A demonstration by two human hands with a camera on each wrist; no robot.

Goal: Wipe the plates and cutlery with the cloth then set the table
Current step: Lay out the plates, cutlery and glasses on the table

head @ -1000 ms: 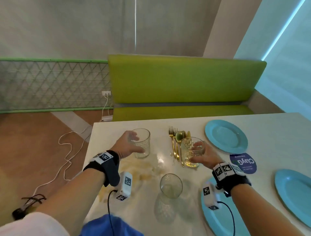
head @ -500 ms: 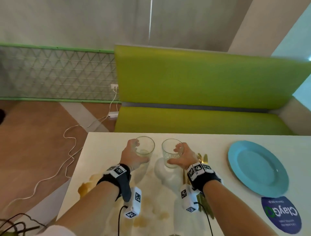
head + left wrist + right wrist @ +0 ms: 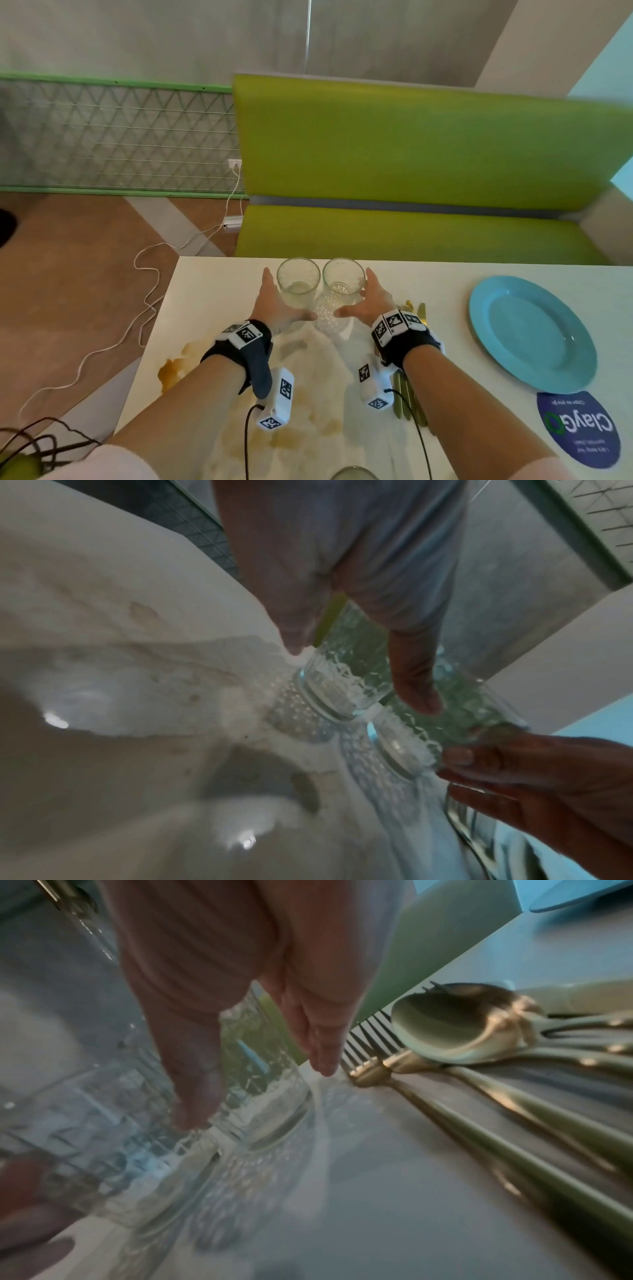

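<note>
Two clear dimpled glasses stand side by side near the table's far edge: the left glass [image 3: 298, 284] and the right glass [image 3: 343, 282]. My left hand [image 3: 289, 294] flanks the left glass [image 3: 342, 691], fingers straight along its outer side and thumb stretched across its base. My right hand [image 3: 354, 293] mirrors it on the right glass [image 3: 267, 1110]. Neither hand is curled round a glass. Gold and green cutlery [image 3: 479, 1031] lies just right of my right wrist. A blue plate [image 3: 531, 329] sits further right. No cloth is in view.
Yellow-brown stains [image 3: 171, 370] mark the white table [image 3: 212, 291] near its left edge. The rim of a third glass [image 3: 349, 474] shows at the bottom. A round blue sticker [image 3: 579, 428] lies near the plate. A green bench [image 3: 411, 233] stands behind the table, and cables [image 3: 144, 291] trail on the floor.
Both hands carried their glasses toward the far edge and set them down side by side. The fingers that were wrapped round the glasses are now straight beside them.
</note>
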